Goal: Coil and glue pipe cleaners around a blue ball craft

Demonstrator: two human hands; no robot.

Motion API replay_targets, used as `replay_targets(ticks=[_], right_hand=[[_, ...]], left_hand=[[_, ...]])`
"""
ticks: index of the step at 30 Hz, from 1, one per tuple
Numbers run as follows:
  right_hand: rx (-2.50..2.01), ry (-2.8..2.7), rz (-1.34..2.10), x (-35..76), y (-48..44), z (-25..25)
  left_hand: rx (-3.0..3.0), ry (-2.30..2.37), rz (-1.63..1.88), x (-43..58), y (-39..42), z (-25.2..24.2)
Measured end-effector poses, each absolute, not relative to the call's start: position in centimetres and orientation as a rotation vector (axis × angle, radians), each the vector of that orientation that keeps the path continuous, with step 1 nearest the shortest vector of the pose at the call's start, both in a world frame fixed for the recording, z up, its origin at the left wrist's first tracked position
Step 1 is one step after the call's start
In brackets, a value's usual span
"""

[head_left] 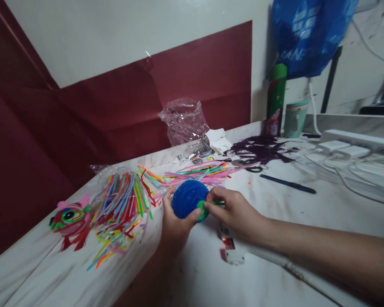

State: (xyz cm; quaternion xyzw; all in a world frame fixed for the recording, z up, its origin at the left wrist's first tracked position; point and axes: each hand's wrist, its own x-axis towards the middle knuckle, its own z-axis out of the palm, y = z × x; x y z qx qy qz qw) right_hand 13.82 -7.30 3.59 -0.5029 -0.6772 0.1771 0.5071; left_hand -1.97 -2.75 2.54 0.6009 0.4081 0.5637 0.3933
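Observation:
A round blue ball, its surface ringed with fine coiled lines, rests in my left hand, whose fingers and thumb wrap round it. On the ball's lower right side is a small green patch. My right hand pinches a thin green strip against that patch; the strip's end sticks out past the fingers. Part of the ball is hidden by the fingers. Below the right hand on the table lies a white device with a glowing red light.
Colourful strips lie in a plastic bag and loose behind the ball. At left stands a red figure with a round eye. Further right are a dark flat tool, scissors, purple threads and a white power strip with cables.

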Motion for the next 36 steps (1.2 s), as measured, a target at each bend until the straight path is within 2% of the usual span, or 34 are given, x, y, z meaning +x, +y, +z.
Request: replay_targets(ticks=[12, 26, 30, 36], right_hand=[[-1.208, -1.593, 0.47, 13.71, -7.48, 3.76], [-1.213, -1.641, 0.293, 13.8, -7.56, 3.9], [-1.181, -1.607, 0.37, 13.68, -7.64, 4.13], [-1.189, -1.575, 0.449, 13.59, -7.57, 4.23]], left_hand=[[1.536, 1.083, 1.389, -2.42, -2.5, 2.72], [1.56, 1.094, 1.428, -2.24, -2.56, 2.7], [1.531, 1.098, 1.36, -2.48, -2.49, 2.94], [1.484, 1.043, 1.451, -1.94, -2.98, 2.48]])
